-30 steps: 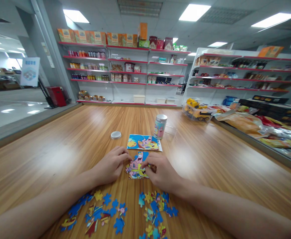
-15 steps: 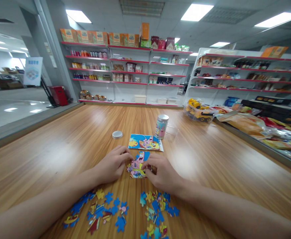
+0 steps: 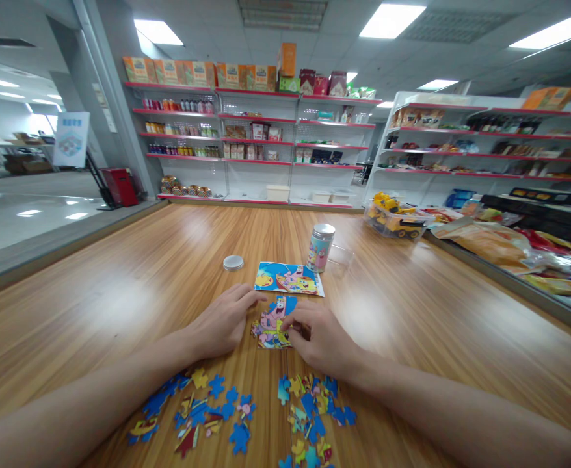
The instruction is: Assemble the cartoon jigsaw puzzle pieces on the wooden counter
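A partly joined jigsaw puzzle (image 3: 272,323) with pink and yellow cartoon figures lies flat on the wooden table. At its left, my left hand (image 3: 229,318) rests with fingers stretched out, the index fingertip near the top left edge. My right hand (image 3: 320,335) is closed in a pinch at the puzzle's right edge, on a yellow puzzle piece mostly covered by the fingers. Just beyond lies a picture sheet (image 3: 288,279) with the same figures. Loose puzzle pieces lie nearer to me in a left pile (image 3: 198,411) and a right pile (image 3: 309,404).
A printed can (image 3: 320,249) stands at the sheet's right corner, beside a clear plastic tray (image 3: 341,257). A silver lid (image 3: 233,262) lies left of the sheet. Farther right are a box of yellow toy trucks (image 3: 397,218) and packaged goods (image 3: 485,244). Stocked shelves (image 3: 259,162) stand behind.
My left fingers have lifted off the puzzle's left side and straightened toward its top edge. My right hand keeps its pinch at the right edge. The view has shifted slightly.
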Action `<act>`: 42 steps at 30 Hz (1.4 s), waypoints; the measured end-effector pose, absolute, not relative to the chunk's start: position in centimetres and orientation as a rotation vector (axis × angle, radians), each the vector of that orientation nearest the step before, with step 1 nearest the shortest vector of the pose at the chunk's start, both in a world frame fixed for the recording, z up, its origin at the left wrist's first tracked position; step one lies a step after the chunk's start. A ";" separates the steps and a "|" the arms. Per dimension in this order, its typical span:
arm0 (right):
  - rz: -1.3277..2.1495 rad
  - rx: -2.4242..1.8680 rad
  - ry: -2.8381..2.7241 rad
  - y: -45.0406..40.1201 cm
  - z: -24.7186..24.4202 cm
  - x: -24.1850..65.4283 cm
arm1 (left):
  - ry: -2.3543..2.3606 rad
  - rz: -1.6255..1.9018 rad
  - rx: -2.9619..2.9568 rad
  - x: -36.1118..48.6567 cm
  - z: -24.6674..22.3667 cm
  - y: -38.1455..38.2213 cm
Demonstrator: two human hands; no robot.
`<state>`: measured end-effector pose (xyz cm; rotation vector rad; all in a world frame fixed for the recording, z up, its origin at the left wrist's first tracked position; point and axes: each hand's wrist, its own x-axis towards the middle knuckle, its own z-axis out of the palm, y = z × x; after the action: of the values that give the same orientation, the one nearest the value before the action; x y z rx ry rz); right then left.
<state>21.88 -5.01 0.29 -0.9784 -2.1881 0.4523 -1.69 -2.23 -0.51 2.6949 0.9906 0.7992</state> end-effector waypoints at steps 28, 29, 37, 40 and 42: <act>0.500 -0.971 -2.173 -4.7 0.6 21.8 | 0.309 0.051 2.284 -1.5 3.6 -3.7; 0.499 -0.973 -2.173 -4.7 0.7 21.8 | 0.321 0.066 2.274 -1.4 3.4 -3.7; 0.511 -0.991 -2.167 -4.7 0.6 21.9 | 0.389 0.168 2.059 -1.6 2.7 -3.6; 0.521 -0.986 -2.161 -4.7 0.5 21.9 | 0.422 0.121 1.957 -1.9 2.9 -3.3; 0.523 -0.983 -2.158 -4.7 0.5 21.9 | 0.403 0.094 2.040 -1.9 3.2 -3.3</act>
<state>21.90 -4.68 0.48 -0.9825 -2.1580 0.5228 -1.91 -3.31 3.16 2.0402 0.4028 0.0941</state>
